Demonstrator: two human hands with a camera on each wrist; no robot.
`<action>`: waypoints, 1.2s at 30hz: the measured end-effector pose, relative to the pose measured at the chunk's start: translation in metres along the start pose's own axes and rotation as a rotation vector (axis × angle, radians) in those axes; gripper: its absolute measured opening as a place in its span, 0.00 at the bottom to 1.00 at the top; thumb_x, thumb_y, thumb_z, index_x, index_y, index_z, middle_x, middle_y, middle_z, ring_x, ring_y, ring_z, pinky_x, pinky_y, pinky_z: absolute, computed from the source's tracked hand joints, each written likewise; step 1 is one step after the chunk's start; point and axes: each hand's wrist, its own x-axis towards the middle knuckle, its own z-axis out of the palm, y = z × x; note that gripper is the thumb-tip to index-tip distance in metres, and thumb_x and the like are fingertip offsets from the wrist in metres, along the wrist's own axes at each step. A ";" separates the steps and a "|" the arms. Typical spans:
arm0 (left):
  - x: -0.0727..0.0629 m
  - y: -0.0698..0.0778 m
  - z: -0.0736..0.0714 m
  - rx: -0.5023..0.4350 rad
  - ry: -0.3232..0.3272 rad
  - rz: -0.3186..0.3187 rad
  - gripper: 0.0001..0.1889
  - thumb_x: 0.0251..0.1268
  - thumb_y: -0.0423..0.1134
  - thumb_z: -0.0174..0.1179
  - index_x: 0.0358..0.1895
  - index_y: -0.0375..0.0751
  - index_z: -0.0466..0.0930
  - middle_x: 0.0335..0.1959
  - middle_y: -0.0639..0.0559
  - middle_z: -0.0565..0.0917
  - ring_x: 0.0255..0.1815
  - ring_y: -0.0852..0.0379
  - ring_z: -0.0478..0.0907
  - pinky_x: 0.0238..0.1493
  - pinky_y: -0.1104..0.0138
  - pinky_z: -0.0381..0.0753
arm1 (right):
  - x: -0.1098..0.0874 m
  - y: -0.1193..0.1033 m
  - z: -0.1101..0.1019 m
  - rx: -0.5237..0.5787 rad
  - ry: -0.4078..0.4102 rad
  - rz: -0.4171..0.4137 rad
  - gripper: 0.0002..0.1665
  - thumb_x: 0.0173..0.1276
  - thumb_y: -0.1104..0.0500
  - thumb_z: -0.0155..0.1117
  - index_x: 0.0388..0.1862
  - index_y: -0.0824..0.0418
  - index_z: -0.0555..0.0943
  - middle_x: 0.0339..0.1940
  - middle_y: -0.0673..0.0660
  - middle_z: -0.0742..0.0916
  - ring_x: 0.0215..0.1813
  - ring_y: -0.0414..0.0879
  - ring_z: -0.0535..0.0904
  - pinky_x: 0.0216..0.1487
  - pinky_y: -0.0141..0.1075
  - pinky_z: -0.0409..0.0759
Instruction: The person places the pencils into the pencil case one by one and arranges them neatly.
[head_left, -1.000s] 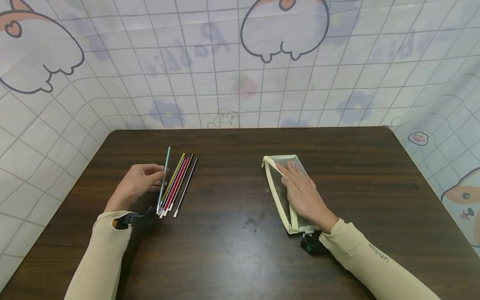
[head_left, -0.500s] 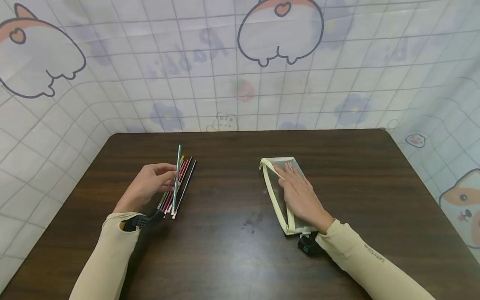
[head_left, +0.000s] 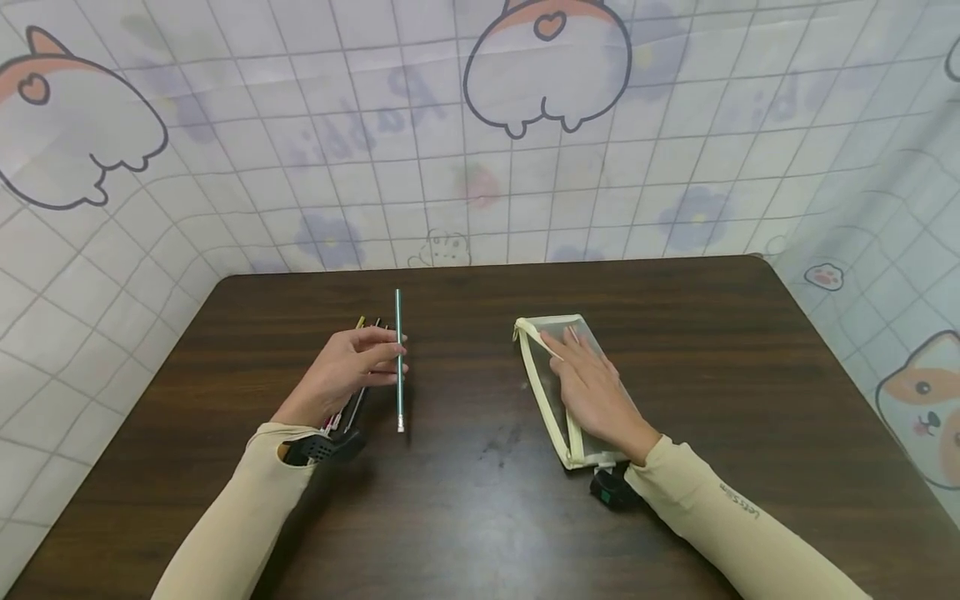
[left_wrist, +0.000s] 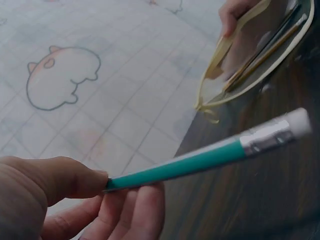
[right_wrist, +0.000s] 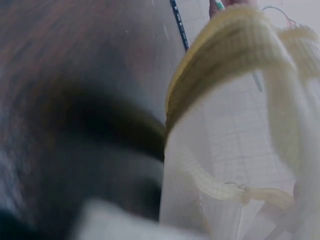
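Note:
My left hand [head_left: 350, 367] pinches a teal pencil [head_left: 399, 367] between thumb and fingers, above the table. In the left wrist view the pencil [left_wrist: 200, 162] points its silver ferrule and white eraser toward a clear pouch [left_wrist: 235, 97] with pale yellow edging. That pouch [head_left: 543, 392] lies at the right in the head view, its mouth gaping on the left side. My right hand [head_left: 596, 400] lies over it and holds up the upper edge of the mouth; its thumb is partly hidden. Pencils [left_wrist: 265, 55] show inside the pouch.
Several more pencils [head_left: 358, 408] lie on the dark wooden table [head_left: 465, 517], mostly hidden beneath my left hand and wrist. A white grid-patterned cloth [head_left: 480, 133] with cartoon prints hangs behind the table and along its sides.
My left hand has carried the teal pencil to the right, off the other pencils and toward the pouch. The right hand has stayed on the pouch.

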 end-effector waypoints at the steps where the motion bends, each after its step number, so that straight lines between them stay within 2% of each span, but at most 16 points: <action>1: 0.001 -0.001 0.003 -0.024 -0.002 0.000 0.25 0.75 0.38 0.63 0.67 0.26 0.72 0.65 0.31 0.78 0.45 0.57 0.88 0.50 0.65 0.92 | 0.000 0.000 0.000 0.002 -0.001 0.001 0.31 0.86 0.46 0.32 0.84 0.44 0.59 0.87 0.60 0.56 0.89 0.61 0.44 0.83 0.71 0.42; 7: 0.010 -0.006 0.021 -0.151 -0.012 0.014 0.22 0.75 0.35 0.62 0.65 0.25 0.71 0.59 0.38 0.81 0.42 0.58 0.88 0.49 0.64 0.92 | 0.000 0.000 0.001 0.006 -0.004 0.000 0.31 0.87 0.46 0.31 0.84 0.44 0.59 0.87 0.61 0.56 0.89 0.60 0.43 0.83 0.72 0.41; 13: 0.017 -0.010 0.040 -0.223 -0.012 0.005 0.18 0.75 0.33 0.60 0.61 0.26 0.72 0.50 0.45 0.83 0.40 0.57 0.87 0.48 0.63 0.93 | 0.000 0.000 0.002 -0.003 -0.002 -0.005 0.31 0.87 0.46 0.31 0.84 0.44 0.59 0.87 0.61 0.56 0.89 0.61 0.44 0.82 0.73 0.42; 17: 0.020 -0.010 0.054 -0.251 -0.030 -0.004 0.13 0.75 0.33 0.61 0.56 0.31 0.75 0.49 0.45 0.83 0.39 0.57 0.86 0.49 0.61 0.93 | 0.000 0.001 0.002 0.004 0.005 -0.002 0.31 0.87 0.46 0.31 0.84 0.44 0.59 0.87 0.61 0.57 0.89 0.61 0.44 0.82 0.73 0.42; 25: 0.025 -0.007 0.084 -0.286 -0.051 -0.014 0.10 0.76 0.34 0.59 0.53 0.34 0.76 0.53 0.37 0.82 0.40 0.56 0.86 0.53 0.58 0.92 | 0.000 0.001 0.001 -0.001 0.005 -0.006 0.30 0.87 0.46 0.31 0.84 0.44 0.59 0.87 0.61 0.57 0.89 0.61 0.45 0.81 0.74 0.42; 29: 0.028 -0.006 0.096 -0.303 -0.062 -0.019 0.09 0.76 0.34 0.60 0.52 0.34 0.75 0.53 0.37 0.81 0.40 0.56 0.86 0.53 0.58 0.92 | 0.001 0.000 0.001 0.007 0.002 -0.002 0.30 0.87 0.46 0.31 0.84 0.43 0.59 0.87 0.61 0.57 0.89 0.61 0.44 0.82 0.74 0.42; 36: 0.031 -0.004 0.118 -0.329 -0.110 -0.030 0.09 0.76 0.33 0.59 0.52 0.34 0.74 0.44 0.45 0.83 0.38 0.57 0.86 0.51 0.59 0.92 | 0.001 0.000 0.001 0.011 0.006 0.005 0.31 0.87 0.47 0.31 0.84 0.44 0.60 0.87 0.61 0.57 0.89 0.61 0.44 0.81 0.74 0.41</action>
